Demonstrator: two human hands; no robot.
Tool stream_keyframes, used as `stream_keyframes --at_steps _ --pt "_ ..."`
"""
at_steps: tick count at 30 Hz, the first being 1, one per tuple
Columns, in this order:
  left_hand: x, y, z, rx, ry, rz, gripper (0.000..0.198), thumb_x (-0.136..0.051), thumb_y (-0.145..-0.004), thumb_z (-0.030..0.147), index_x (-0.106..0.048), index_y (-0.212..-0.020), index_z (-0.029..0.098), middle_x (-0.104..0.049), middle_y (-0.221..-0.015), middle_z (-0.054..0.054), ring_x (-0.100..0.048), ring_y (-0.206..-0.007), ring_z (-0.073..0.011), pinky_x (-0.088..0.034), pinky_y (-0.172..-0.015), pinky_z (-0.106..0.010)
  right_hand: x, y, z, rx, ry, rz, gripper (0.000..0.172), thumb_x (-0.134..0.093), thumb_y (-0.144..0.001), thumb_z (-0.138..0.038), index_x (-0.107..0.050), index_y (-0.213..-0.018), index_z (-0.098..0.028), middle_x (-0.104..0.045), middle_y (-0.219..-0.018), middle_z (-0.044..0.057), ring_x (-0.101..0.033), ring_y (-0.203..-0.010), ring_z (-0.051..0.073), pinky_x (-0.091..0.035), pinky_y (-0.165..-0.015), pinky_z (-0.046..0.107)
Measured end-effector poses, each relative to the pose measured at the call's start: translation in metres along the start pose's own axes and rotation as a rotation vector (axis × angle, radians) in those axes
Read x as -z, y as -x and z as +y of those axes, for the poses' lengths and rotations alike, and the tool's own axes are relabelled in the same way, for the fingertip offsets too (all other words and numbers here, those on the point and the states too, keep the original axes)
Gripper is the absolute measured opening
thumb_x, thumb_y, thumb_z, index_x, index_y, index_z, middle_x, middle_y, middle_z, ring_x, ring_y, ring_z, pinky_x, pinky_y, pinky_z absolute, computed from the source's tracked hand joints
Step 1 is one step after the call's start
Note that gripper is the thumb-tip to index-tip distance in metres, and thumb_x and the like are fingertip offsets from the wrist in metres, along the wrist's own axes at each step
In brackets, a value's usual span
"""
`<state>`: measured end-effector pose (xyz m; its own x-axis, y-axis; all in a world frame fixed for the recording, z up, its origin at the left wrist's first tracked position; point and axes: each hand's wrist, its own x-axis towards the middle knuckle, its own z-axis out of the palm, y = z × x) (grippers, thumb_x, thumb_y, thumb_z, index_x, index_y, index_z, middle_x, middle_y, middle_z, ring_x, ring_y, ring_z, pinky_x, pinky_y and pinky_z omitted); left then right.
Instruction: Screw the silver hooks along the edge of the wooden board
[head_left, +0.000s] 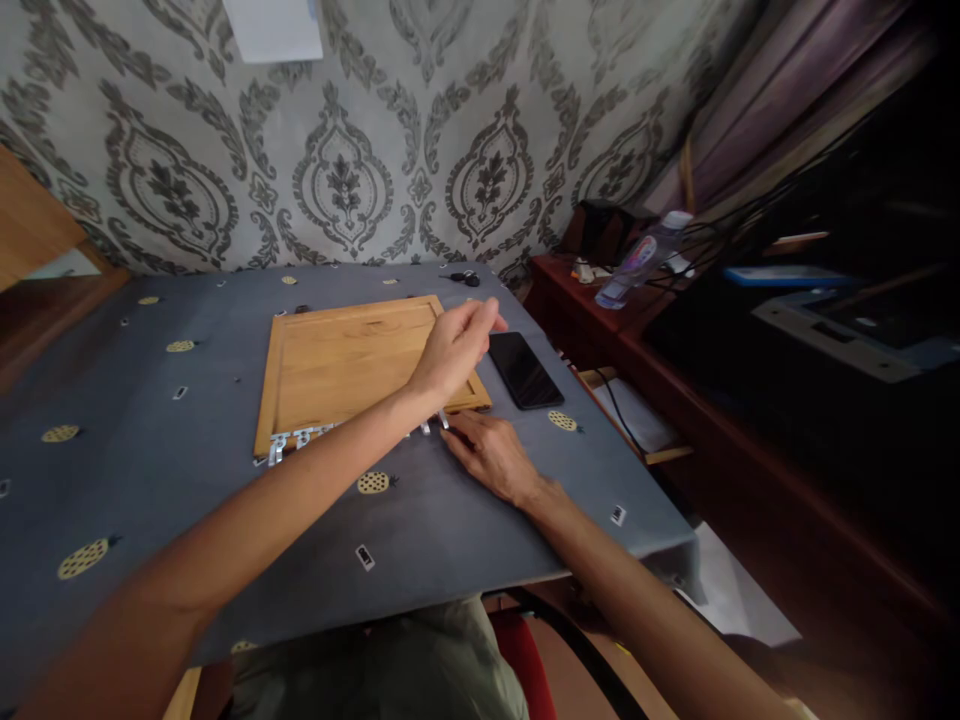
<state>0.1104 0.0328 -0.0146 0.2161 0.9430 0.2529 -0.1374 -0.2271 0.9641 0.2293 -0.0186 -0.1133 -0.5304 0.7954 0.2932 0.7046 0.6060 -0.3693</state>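
Note:
A framed wooden panel (352,360), like a small cabinet door, lies flat on the cloth-covered table. Several metal hinges (301,437) line its near edge, partly hidden behind my left forearm. My left hand (456,350) is above the panel's right side, its fingers curled in; whatever they hold, if anything, is hidden. Just below it, my right hand (491,455) rests low by the near right corner, with thumb and fingers closed at the rightmost metal hinge (443,420). A black phone (525,370) lies to the right of both hands.
A patterned grey tablecloth (187,480) covers the table up to the wall. Small black keys (466,278) lie near the far edge. On the right, a clear bottle (641,265) stands tilted in view on a dark red desk (574,310), with cables behind.

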Motion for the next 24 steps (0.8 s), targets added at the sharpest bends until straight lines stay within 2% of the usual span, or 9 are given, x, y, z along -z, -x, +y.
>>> stream_keyframes --at_steps 6,19,21,24 --pt "0.0064 -0.0084 0.0023 0.063 0.026 0.046 0.042 -0.04 -0.103 0.035 -0.052 -0.067 0.017 -0.031 -0.048 0.008 -0.03 -0.042 -0.0046 -0.024 -0.044 -0.02 0.0 0.0005 0.0001 0.019 -0.003 0.011 0.014 -0.052 -0.096 -0.02 -0.065 -0.091 -0.017 -0.069 -0.08 0.005 -0.064 -0.073 0.018 -0.044 -0.066 0.027" --pt "0.0039 -0.0103 0.0058 0.1 0.075 -0.061 0.043 -0.038 -0.103 0.031 -0.052 -0.065 0.016 -0.028 -0.043 0.009 -0.024 -0.038 -0.0037 -0.018 -0.042 -0.021 -0.0018 0.0003 0.0018 0.02 0.006 0.015 0.016 -0.051 -0.097 -0.022 -0.065 -0.091 -0.017 -0.069 -0.081 0.006 -0.065 -0.073 0.019 -0.044 -0.066 0.027" --pt "0.005 -0.01 0.0033 0.076 0.054 -0.031 0.042 -0.039 -0.103 0.03 -0.053 -0.067 0.015 -0.03 -0.046 0.009 -0.026 -0.04 -0.0038 -0.02 -0.042 -0.021 -0.0019 0.0004 0.0018 0.018 0.006 0.016 0.016 -0.051 -0.097 -0.022 -0.065 -0.091 -0.017 -0.069 -0.08 0.006 -0.064 -0.073 0.019 -0.044 -0.066 0.027" --pt "0.0058 -0.0066 0.0002 -0.006 -0.011 0.073 0.033 -0.045 -0.101 0.026 -0.054 -0.071 0.015 -0.042 -0.052 0.006 -0.038 -0.046 -0.0039 -0.029 -0.047 -0.019 -0.0011 0.0006 0.0011 0.019 -0.002 0.014 0.015 -0.052 -0.097 -0.022 -0.065 -0.09 -0.018 -0.068 -0.079 0.005 -0.063 -0.072 0.018 -0.043 -0.065 0.027"
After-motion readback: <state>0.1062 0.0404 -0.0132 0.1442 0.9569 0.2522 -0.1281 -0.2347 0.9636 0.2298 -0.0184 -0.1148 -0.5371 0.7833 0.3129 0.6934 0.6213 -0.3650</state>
